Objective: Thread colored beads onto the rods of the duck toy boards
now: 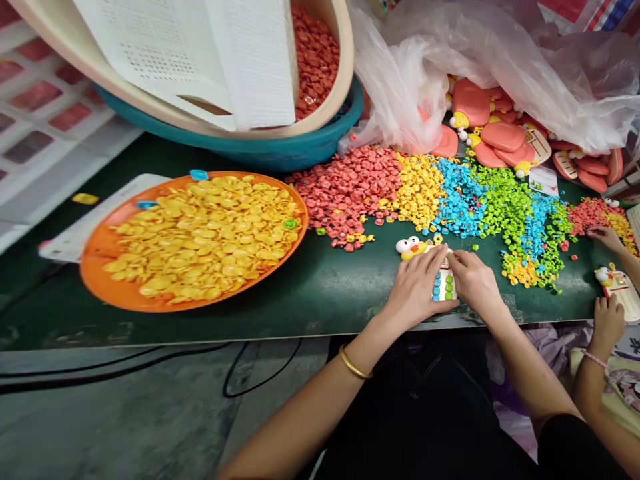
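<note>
At the table's front edge lies a cream toy panel with a yellow duck head [413, 249] and big white eyes. My left hand [414, 285], with a gold bracelet on its wrist, grips the panel from the left, its fingers across the upper part and the thumb along the bottom. Rows of small blue button pieces [437, 287] and green button pieces [449, 288] sit in the panel. My right hand [473, 280] presses at the panel's upper right with fingers drawn together. Whatever lies under those fingertips is hidden.
Behind the hands are heaps of red pieces [350, 190], yellow pieces [419, 190], blue pieces [460, 197] and green pieces [503, 197]. An orange tray [95, 267] of yellow discs stands left. Red duck toys [503, 135] lie under plastic. A co-worker's hands [607, 320] are at right.
</note>
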The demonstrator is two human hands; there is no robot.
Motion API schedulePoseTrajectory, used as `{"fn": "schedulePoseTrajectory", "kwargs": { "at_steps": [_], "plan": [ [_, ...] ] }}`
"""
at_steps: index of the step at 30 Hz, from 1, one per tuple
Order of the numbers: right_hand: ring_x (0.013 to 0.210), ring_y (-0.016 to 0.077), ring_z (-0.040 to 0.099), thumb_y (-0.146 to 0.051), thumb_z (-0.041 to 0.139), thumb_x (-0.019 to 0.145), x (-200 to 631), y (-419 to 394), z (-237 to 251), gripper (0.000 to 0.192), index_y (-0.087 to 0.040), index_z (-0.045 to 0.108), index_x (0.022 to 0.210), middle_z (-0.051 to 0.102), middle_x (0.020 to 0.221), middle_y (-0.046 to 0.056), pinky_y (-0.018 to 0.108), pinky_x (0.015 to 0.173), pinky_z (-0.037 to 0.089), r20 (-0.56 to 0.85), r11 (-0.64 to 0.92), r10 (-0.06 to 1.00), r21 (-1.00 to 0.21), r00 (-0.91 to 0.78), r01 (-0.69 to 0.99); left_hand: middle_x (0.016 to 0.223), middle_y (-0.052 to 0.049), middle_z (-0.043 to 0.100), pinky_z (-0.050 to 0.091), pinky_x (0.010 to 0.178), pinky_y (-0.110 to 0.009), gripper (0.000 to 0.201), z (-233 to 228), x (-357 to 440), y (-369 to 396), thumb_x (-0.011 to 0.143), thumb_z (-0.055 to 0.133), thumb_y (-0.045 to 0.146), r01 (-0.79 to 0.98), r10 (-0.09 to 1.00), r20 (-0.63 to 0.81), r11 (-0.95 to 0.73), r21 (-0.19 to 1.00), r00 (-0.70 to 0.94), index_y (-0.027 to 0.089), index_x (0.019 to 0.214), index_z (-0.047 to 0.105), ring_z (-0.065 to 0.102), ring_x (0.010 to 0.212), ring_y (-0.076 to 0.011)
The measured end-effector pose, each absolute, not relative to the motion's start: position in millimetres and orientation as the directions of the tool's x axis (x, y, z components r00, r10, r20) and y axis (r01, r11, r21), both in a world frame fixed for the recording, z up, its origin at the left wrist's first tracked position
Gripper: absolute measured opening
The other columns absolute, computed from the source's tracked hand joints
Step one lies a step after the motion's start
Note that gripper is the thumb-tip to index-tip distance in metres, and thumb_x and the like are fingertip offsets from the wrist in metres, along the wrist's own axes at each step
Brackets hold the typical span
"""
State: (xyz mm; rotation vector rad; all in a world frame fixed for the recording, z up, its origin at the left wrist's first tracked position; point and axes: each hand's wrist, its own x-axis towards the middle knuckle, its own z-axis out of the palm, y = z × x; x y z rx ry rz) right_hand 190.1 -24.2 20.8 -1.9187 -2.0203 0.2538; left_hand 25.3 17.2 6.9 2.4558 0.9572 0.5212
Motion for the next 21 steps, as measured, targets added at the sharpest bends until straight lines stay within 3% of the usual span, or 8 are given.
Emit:
{"fn": "schedulePoseTrajectory", "kwargs": {
  "at_steps": [2,4,7,9,11,15,21],
  "plan": [
    [0.102,0.023,0.062,-0.018,0.049,0.096,198,-35,27,0.028,-0.023,0.073,0.11,0.069,0.115,0.011,0.034,0.086,0.052,0.159,0.103,0.987,-0.446,-0.035,0.889,0.155,-0.009,0.043,0.037,0.108,-0.049,0.084,8,25,18,0.077,0.075,0.053,0.523,0.675,0.197,-0.696,0.492,0.711,0.024,0.149,0.042,0.044,0.136,-0.0345],
    [0.099,0.0216,0.064,-0.024,0.051,0.097,215,-53,26,0.024,-0.022,0.075,0.101,0.07,0.106,0.009,0.033,0.088,0.052,0.286,0.057,0.951,-0.538,0.119,0.841,0.153,-0.008,0.047,0.037,0.108,-0.05,0.073,8,24,18,0.077,0.075,0.055,0.516,0.659,0.211,-0.716,0.471,0.721,0.025,0.139,0.054,0.046,0.133,-0.0347],
    [0.086,0.0222,0.064,-0.032,0.056,0.095,248,-89,12,0.024,-0.018,0.075,0.094,0.068,0.09,0.009,0.036,0.082,0.052,0.438,-0.21,0.742,-0.567,0.507,0.797,0.149,-0.008,0.052,0.039,0.107,-0.05,0.068,5,20,17,0.074,0.077,0.058,0.499,0.653,0.235,-0.722,0.479,0.72,0.025,0.131,0.062,0.051,0.128,-0.0345],
    [0.079,0.0219,0.063,-0.037,0.058,0.093,266,-111,-1,0.026,-0.018,0.075,0.092,0.067,0.086,0.009,0.037,0.077,0.052,0.428,-0.353,0.664,-0.543,0.612,0.762,0.149,-0.008,0.052,0.039,0.107,-0.051,0.067,3,17,16,0.074,0.077,0.059,0.481,0.644,0.247,-0.728,0.489,0.724,0.026,0.131,0.064,0.051,0.128,-0.0343],
    [0.079,0.0218,0.062,-0.04,0.058,0.092,276,-122,-13,0.028,-0.018,0.075,0.092,0.067,0.087,0.009,0.037,0.077,0.052,0.387,-0.389,0.687,-0.519,0.615,0.761,0.148,-0.008,0.053,0.039,0.107,-0.052,0.066,1,15,16,0.074,0.077,0.06,0.467,0.643,0.253,-0.725,0.507,0.723,0.027,0.13,0.065,0.051,0.129,-0.0346],
    [0.086,0.0219,0.063,-0.038,0.055,0.094,277,-113,-20,0.027,-0.02,0.075,0.092,0.067,0.089,0.009,0.037,0.081,0.051,0.362,-0.316,0.759,-0.523,0.541,0.792,0.146,-0.006,0.055,0.038,0.108,-0.053,0.061,3,14,16,0.076,0.075,0.059,0.453,0.649,0.245,-0.708,0.542,0.72,0.032,0.129,0.066,0.052,0.129,-0.0349],
    [0.07,0.0172,0.057,-0.046,0.064,0.086,277,-89,-10,0.029,-0.019,0.073,0.089,0.065,0.087,0.005,0.033,0.071,0.05,0.25,-0.282,0.82,-0.607,0.515,0.743,0.146,-0.005,0.055,0.04,0.106,-0.052,0.057,5,13,9,0.079,0.073,0.053,0.485,0.677,0.226,-0.684,0.544,0.7,0.032,0.131,0.065,0.053,0.128,-0.034]
  ]
}}
